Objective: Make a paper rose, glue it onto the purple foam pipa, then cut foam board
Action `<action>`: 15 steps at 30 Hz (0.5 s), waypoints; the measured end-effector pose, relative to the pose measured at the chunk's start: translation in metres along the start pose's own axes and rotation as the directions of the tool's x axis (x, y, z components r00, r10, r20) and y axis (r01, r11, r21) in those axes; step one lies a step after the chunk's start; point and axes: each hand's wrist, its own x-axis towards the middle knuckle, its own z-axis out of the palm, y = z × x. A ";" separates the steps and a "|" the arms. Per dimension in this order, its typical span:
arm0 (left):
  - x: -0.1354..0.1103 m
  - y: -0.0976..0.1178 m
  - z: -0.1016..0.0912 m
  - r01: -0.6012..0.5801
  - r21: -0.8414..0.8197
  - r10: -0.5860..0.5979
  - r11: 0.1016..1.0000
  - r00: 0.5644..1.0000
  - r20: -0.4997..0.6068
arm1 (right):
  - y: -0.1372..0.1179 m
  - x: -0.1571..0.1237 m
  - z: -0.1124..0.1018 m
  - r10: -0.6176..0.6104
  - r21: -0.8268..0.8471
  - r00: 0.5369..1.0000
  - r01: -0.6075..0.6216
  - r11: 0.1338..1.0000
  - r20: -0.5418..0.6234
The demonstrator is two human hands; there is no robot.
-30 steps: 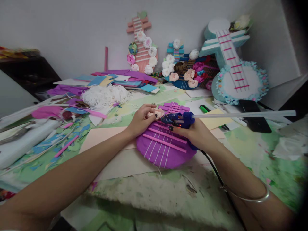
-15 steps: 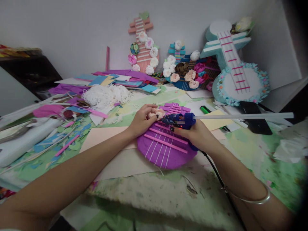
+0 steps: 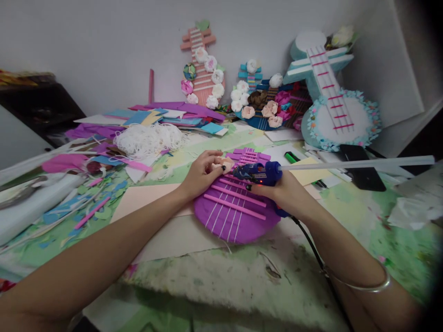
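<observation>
A purple paper guitar (image 3: 232,213) with pink bars and white strings lies flat on the worktable. My left hand (image 3: 201,173) is closed on a small peach paper flower (image 3: 225,163), pressing it against the guitar's upper body. My right hand (image 3: 284,192) grips a blue hot glue gun (image 3: 258,173), nozzle pointing left at the flower. A long clear glue stick (image 3: 356,163) juts out of the gun's back to the right. The gun's black cord (image 3: 313,251) trails along my right forearm.
Finished paper guitars lean on the wall: a peach one (image 3: 202,64), a dark blue one with roses (image 3: 265,103), a large teal one (image 3: 332,101). White string (image 3: 148,138), foam scraps (image 3: 93,203), a green marker (image 3: 292,157) and a black phone (image 3: 362,173) lie around.
Both hands stay on the purple guitar. The view has shifted slightly, and the glue stick's far end now points a little higher.
</observation>
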 end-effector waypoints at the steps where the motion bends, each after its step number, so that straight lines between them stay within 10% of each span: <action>1: 0.000 0.001 0.000 0.003 0.005 -0.003 1.000 1.000 0.004 | 0.000 0.000 -0.002 0.006 -0.001 1.000 -0.006 1.000 0.010; 15: -0.001 0.001 -0.003 -0.013 -0.002 0.013 1.000 1.000 0.019 | -0.004 -0.007 -0.018 0.146 0.235 0.988 -0.131 0.963 -0.044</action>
